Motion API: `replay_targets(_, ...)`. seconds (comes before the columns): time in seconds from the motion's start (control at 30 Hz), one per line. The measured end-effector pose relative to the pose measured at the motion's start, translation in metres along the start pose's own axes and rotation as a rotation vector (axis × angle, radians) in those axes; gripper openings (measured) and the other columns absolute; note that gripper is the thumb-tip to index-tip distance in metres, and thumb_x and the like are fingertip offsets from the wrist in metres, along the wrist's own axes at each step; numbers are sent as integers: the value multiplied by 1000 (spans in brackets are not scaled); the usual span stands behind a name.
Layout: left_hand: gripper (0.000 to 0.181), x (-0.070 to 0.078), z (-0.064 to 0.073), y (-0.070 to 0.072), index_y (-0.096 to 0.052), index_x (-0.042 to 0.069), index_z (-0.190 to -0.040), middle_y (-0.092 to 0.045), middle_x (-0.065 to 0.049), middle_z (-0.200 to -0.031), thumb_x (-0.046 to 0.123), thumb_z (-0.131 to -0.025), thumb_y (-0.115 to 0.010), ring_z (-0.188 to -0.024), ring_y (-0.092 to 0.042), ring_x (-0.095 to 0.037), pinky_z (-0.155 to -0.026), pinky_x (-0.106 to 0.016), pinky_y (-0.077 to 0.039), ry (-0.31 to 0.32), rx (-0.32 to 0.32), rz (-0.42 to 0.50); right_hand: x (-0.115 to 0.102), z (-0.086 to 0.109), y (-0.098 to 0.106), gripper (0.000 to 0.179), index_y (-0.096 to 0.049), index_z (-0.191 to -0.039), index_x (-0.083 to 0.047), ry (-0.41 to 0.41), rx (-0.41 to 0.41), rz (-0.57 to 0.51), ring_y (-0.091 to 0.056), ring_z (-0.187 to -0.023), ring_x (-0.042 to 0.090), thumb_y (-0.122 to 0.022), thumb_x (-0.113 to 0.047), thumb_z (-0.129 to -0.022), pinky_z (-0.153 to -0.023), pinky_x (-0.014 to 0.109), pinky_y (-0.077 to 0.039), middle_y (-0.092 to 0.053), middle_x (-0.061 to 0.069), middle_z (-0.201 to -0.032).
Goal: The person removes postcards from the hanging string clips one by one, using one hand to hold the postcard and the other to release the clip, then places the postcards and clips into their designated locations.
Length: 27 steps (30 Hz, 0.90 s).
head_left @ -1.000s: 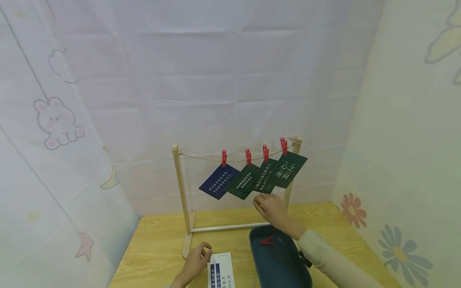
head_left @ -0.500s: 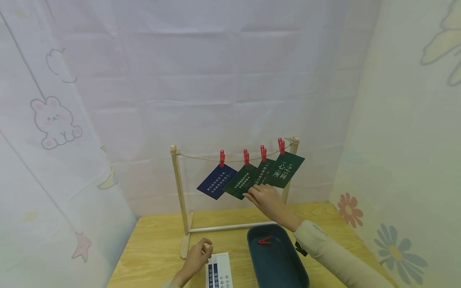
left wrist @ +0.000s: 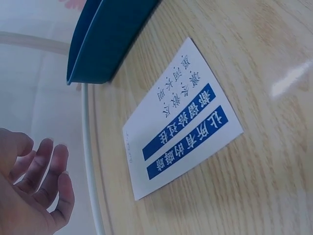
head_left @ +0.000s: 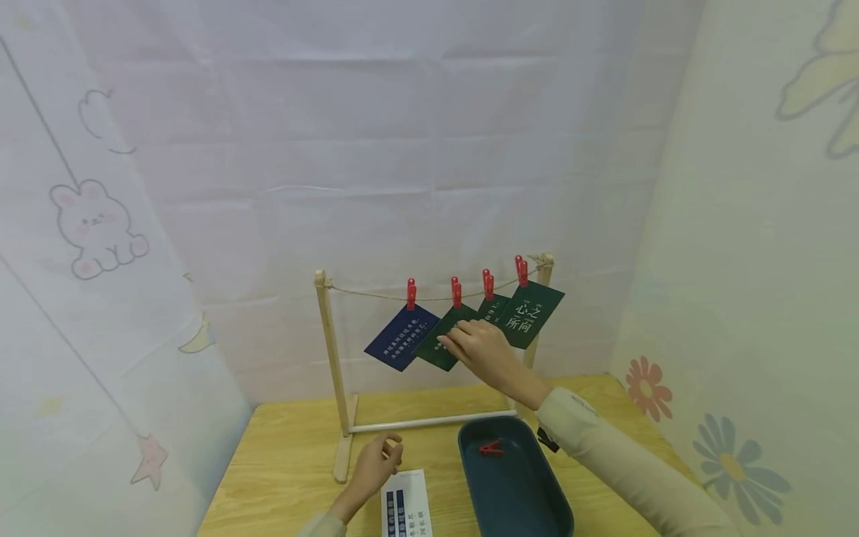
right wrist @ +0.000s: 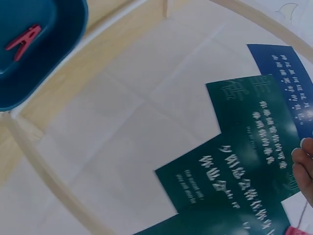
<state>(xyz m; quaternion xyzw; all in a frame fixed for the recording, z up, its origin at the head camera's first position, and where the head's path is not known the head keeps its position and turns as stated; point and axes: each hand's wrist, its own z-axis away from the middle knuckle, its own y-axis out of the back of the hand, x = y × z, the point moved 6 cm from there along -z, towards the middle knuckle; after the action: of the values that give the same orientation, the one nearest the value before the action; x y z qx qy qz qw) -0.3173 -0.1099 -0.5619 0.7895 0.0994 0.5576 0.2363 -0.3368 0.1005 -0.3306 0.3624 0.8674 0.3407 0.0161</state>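
Observation:
Several cards hang by red clothespins from a twine line (head_left: 365, 294): a dark blue card (head_left: 396, 344) at the left, then green ones. My right hand (head_left: 479, 350) is raised before the middle green cards, fingers loosely bent, and partly covers them. In the right wrist view its fingertips (right wrist: 304, 166) overlap the edge of the green card (right wrist: 244, 107) beside the blue one. My left hand (head_left: 372, 470) hovers with relaxed, slightly curled fingers and holds nothing. Nearest to it, a white card (head_left: 417, 488) with blue printed bars lies flat on the table, seen whole in the left wrist view.
The line is tied between two wooden posts (head_left: 332, 350) joined by a white bar (head_left: 432, 423) low down. Below my right forearm stands a dark blue tray (head_left: 520, 492) with one red clothespin (head_left: 491, 447) inside. Fabric walls enclose the wooden table (head_left: 268, 455).
My right hand has risen and moved left, from below the cards to in front of the middle green ones. The left hand has lifted slightly. The hanging cards stay clipped.

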Motion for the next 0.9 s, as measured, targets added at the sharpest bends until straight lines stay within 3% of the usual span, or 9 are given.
replay_targets(0.2,18,8,-5,1,-58,-5,-113,-63,-8,-76,9,-101,-57,-58,-64,-17,-52,-23,-52,-18,10,10,-7,-22,4,28,-68,-78,-9,43,35,27,-53,-61,15,-63,-27,-99,-57,29,-47,-60,1,-72)
replay_targets(0.3,16,12,-7,1,-59,-4,-112,-64,-11,-78,7,-101,-56,-59,-64,-17,-51,-25,-52,-30,33,32,-9,-33,4,36,-68,-81,-10,30,29,9,-56,-63,14,-53,-34,-104,-57,27,-48,-61,1,-75)
replay_targets(0.4,16,12,-10,1,-59,-4,-111,-64,-12,-79,8,-101,-56,-61,-66,-26,-51,-26,-51,-20,58,69,-11,-42,5,41,-65,-83,-10,14,20,-9,-57,-66,15,-45,-37,-106,-55,27,-48,-61,1,-78)
replay_targets(0.53,17,12,-15,4,-59,-4,-112,-65,-11,-79,9,-102,-56,-62,-67,-31,-49,-25,-49,0,100,72,-13,-53,5,23,-64,-85,-9,11,24,-13,-58,-67,15,-62,-27,-99,-56,27,-49,-61,2,-78)
replay_targets(0.73,19,21,-22,8,-59,-2,-114,-66,-15,-82,13,-103,-56,-63,-67,-25,-53,-26,-51,7,144,81,-12,-70,8,16,-63,-84,-8,0,56,-5,-56,-69,17,-72,-19,-92,-58,28,-49,-59,3,-79)
replay_targets(0.9,21,28,-31,10,-59,-2,-112,-66,-9,-84,17,-102,-57,-63,-66,-15,-58,-28,-54,-17,167,112,-9,-79,9,21,-63,-92,-5,-46,70,-18,-53,-76,21,-65,-25,-97,-59,30,-48,-57,6,-88)
